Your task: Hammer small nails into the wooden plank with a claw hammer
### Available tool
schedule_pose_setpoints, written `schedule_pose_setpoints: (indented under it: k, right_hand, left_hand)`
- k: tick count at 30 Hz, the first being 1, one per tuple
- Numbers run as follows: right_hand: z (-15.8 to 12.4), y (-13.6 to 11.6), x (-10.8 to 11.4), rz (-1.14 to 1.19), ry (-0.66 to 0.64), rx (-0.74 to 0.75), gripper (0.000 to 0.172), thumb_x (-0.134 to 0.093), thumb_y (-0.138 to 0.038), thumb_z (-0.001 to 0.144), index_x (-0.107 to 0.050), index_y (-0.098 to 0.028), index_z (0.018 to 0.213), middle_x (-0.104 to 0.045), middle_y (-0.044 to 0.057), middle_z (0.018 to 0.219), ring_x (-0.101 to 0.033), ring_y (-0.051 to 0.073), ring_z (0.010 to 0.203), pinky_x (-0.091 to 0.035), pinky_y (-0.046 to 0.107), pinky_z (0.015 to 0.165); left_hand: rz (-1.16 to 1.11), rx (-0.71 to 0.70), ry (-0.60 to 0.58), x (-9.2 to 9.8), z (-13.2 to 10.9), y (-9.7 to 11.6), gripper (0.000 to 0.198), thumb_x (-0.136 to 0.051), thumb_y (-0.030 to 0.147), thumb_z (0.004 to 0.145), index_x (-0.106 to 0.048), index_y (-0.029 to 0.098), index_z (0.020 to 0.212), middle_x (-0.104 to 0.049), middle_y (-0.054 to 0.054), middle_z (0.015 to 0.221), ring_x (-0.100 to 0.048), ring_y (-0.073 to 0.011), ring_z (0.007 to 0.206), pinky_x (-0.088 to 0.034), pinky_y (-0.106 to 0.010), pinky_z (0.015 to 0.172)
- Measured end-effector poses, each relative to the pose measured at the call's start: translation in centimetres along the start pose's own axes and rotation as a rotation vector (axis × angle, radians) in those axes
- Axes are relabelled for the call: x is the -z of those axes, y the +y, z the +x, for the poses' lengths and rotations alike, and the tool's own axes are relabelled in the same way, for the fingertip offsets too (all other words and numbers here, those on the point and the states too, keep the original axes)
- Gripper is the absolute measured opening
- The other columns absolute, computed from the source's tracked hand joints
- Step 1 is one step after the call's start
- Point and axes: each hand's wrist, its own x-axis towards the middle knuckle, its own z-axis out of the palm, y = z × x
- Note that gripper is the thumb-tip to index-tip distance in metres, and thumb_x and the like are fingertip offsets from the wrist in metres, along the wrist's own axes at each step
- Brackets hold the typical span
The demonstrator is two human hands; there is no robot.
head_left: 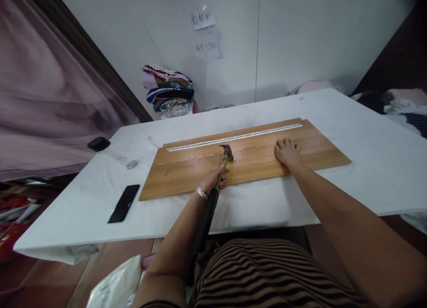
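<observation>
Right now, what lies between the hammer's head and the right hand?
In the head view, a few small dark spots in a row near the hammer's head, too small to identify; then bare wooden board up to the right hand.

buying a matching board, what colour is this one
The board is light brown with wood grain; head view.

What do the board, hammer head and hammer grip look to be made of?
Board: wood or wood-look laminate, smooth, faintly glossy; grain streaks and soft reflections.
Hammer head: probably steel, dull; dark brown tone suggests rust.
Hammer grip: rubber or plastic, can't tell which; black, little shine.
</observation>
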Motion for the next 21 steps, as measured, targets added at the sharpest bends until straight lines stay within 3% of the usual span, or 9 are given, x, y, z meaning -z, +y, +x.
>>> schedule_pose_setpoints:
  k: [9, 21]
  right_hand:
    - [-0.02, -0.34, 0.39, -0.007, -0.08, -0.006, 0.07, -0.027, -0.062, 0.103, -0.053, -0.017, 0.149, -0.044, 0.022, 0.162, -0.036, 0.039, 0.15, -0.028, 0.061, 0.118]
    - [0.15, -0.03, 0.19, -0.028, -0.07, 0.012, 0.07, -0.025, -0.063, 0.103, -0.054, -0.017, 0.148, -0.044, 0.023, 0.162, -0.036, 0.039, 0.15, -0.029, 0.061, 0.117]
  left_hand:
    - [-0.016, -0.008, -0.017, 0.11, 0.06, 0.18, 0.042, -0.072, 0.055, 0.09, -0.056, 0.017, 0.096, -0.043, 0.01, 0.061, -0.037, -0.0038, 0.037, -0.027, -0.017, 0.037]
    - [-0.017, -0.004, -0.036, 0.22, 0.07, 0.23, 0.045, -0.076, 0.057, 0.087, -0.056, 0.017, 0.096, -0.043, 0.011, 0.06, -0.038, -0.0039, 0.037, -0.026, -0.018, 0.037]
